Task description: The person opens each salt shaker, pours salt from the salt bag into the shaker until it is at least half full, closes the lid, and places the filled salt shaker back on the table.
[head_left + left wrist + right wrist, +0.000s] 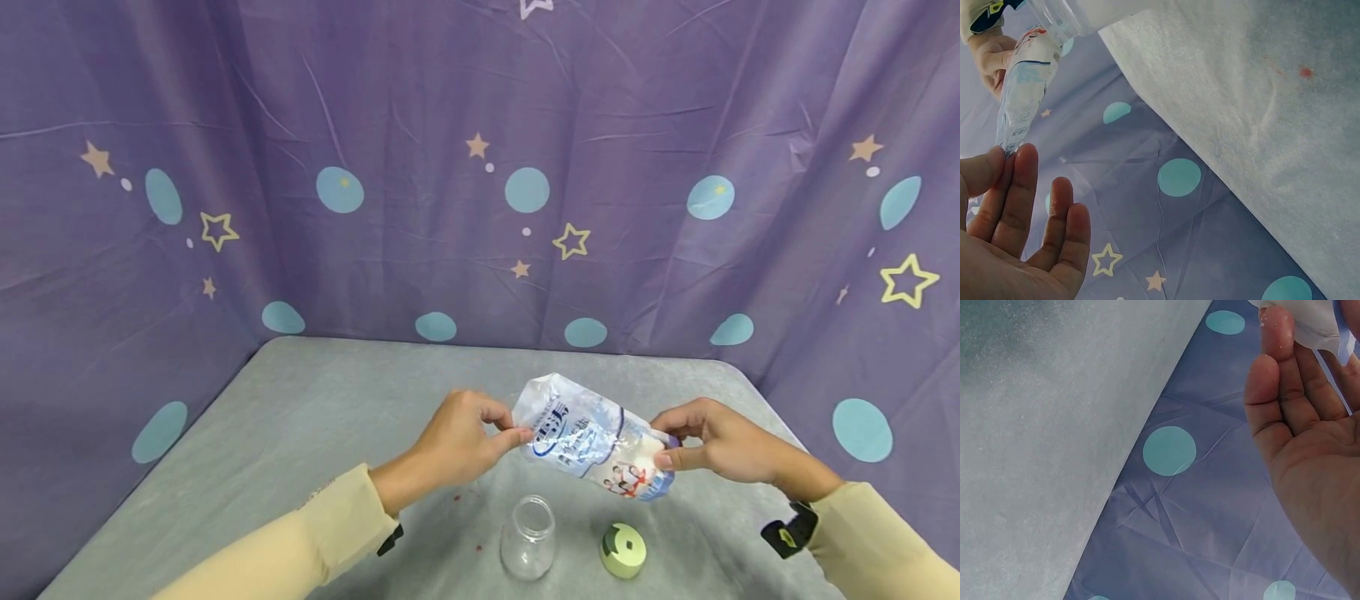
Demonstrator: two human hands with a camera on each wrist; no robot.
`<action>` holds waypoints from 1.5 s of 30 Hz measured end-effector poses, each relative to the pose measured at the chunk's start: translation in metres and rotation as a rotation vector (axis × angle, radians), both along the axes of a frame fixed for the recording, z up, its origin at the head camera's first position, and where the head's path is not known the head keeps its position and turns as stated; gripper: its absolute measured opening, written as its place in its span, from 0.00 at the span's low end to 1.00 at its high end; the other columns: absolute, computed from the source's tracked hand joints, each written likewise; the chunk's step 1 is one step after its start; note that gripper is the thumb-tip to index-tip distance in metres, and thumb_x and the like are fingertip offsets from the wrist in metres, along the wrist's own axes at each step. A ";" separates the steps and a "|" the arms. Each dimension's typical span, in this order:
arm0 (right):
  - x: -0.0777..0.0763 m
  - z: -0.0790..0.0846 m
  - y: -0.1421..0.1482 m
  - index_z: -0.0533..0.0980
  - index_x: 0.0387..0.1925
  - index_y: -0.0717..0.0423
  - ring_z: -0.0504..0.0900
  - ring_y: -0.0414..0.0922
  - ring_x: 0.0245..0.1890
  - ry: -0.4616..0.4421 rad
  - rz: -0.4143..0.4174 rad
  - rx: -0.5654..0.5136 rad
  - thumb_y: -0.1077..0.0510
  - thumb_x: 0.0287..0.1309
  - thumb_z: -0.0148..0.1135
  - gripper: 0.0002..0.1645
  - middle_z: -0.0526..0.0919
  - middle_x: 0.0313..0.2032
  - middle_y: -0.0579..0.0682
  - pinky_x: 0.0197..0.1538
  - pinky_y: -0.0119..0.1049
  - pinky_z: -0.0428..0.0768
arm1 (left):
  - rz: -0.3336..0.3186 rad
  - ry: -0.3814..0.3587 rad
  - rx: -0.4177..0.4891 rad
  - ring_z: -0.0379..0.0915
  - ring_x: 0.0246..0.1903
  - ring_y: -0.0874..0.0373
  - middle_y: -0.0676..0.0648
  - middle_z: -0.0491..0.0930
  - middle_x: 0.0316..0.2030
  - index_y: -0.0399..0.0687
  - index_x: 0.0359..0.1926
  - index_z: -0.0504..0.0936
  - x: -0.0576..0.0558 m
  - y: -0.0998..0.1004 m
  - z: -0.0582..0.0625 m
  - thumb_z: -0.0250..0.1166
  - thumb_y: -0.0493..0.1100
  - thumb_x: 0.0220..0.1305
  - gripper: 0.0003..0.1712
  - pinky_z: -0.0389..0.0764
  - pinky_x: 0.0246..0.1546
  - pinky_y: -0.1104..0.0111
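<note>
A printed plastic pouch [577, 437] is held slanted above the table, its left end higher than its right. Blue lettering and a small picture of people mark its face, and white stuff shows toward the lower right end. My left hand [465, 437] pinches its upper left edge between thumb and forefinger. At the other end, my right hand [720, 446] grips the pouch, thumb on the front. Small white grains cling to a right fingertip [1277, 331]. Below stands a clear open jar [528, 542], with a pale green lid [622, 550] to its right.
A grey cloth covers the table [337, 417], with a few small red specks left of the jar. Behind and at both sides hangs a purple curtain [450, 275] printed with stars and blue dots.
</note>
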State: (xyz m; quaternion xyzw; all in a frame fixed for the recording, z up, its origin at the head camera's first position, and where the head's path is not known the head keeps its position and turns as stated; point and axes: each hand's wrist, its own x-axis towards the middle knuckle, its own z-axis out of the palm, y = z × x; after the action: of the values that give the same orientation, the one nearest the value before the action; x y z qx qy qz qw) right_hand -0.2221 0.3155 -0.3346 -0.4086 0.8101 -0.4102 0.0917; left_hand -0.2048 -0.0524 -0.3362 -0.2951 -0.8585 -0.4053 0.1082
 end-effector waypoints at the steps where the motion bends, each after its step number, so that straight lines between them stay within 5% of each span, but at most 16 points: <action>1: 0.000 0.000 0.000 0.85 0.44 0.51 0.78 0.39 0.31 0.003 0.005 -0.001 0.66 0.63 0.68 0.10 0.85 0.33 0.48 0.34 0.38 0.78 | -0.001 -0.004 -0.001 0.68 0.26 0.66 0.67 0.77 0.20 0.63 0.14 0.80 0.000 0.000 0.000 0.76 0.48 0.61 0.21 0.74 0.38 0.66; 18: 0.004 0.007 0.004 0.85 0.46 0.50 0.80 0.39 0.32 0.037 0.014 0.018 0.66 0.63 0.67 0.12 0.87 0.35 0.46 0.36 0.37 0.80 | -0.044 -0.074 -0.011 0.62 0.16 0.68 0.63 0.80 0.22 0.62 0.15 0.82 0.004 0.000 -0.004 0.75 0.49 0.63 0.19 0.77 0.33 0.68; 25: 0.007 0.010 0.004 0.85 0.46 0.49 0.80 0.38 0.32 0.060 0.011 0.024 0.68 0.63 0.67 0.13 0.87 0.35 0.44 0.35 0.37 0.79 | -0.074 -0.057 0.014 0.72 0.26 0.66 0.67 0.80 0.21 0.62 0.15 0.83 0.004 -0.002 -0.010 0.76 0.47 0.61 0.18 0.77 0.34 0.68; 45: 0.010 0.016 0.005 0.85 0.46 0.48 0.79 0.39 0.31 0.104 0.042 0.036 0.68 0.61 0.68 0.16 0.87 0.35 0.44 0.34 0.36 0.78 | -0.121 -0.081 0.000 0.74 0.28 0.65 0.66 0.81 0.22 0.60 0.16 0.84 0.007 -0.004 -0.018 0.78 0.47 0.59 0.16 0.77 0.36 0.69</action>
State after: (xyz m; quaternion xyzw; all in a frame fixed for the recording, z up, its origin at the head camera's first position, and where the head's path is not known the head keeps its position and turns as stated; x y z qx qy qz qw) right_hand -0.2119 0.3201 -0.3185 -0.4447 0.8122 -0.3719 0.0656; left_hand -0.1976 -0.0559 -0.3543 -0.3299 -0.8428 -0.4225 0.0487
